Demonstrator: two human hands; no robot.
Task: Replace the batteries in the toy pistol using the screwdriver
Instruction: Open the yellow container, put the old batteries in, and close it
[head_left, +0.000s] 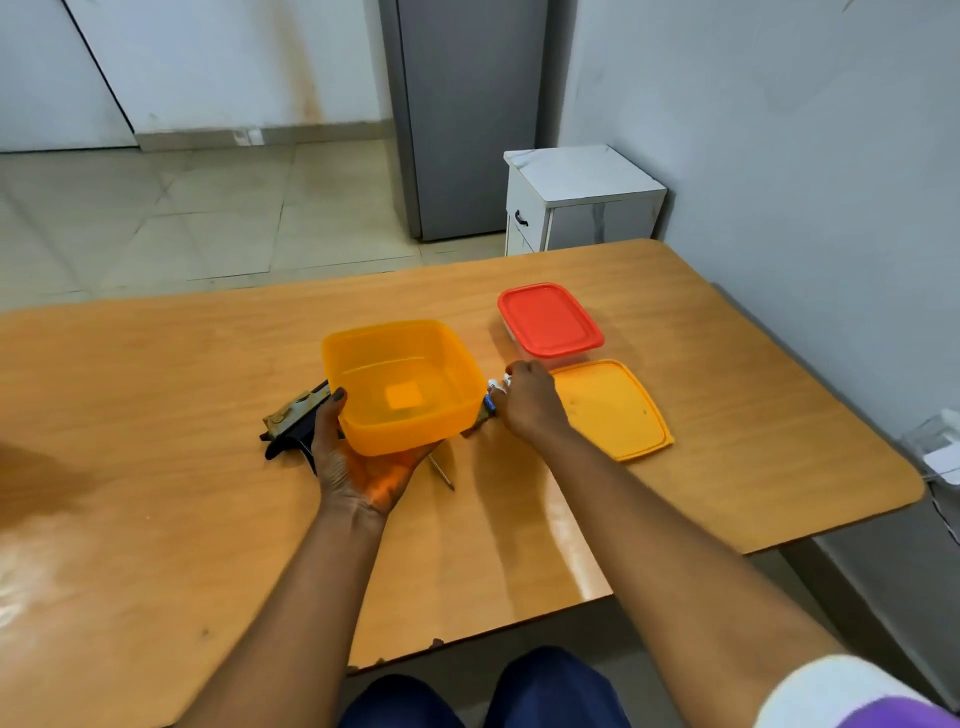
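My left hand (358, 462) grips the near left corner of an open orange container (402, 384), thumb on its rim, and holds it just above the table. The toy pistol (291, 421), black with a tan top, lies on the table behind and left of that hand, partly hidden by the container. A thin metal screwdriver shaft (441, 473) pokes out from under the container. My right hand (530, 400) is curled round small white and blue batteries (491, 395) at the container's right side.
An orange lid (618, 410) lies flat right of my right hand. A clear box with a red lid (550, 322) stands behind it. The wooden table (156, 467) ends at the wall on the right. A white cabinet (576, 202) stands beyond the far edge.
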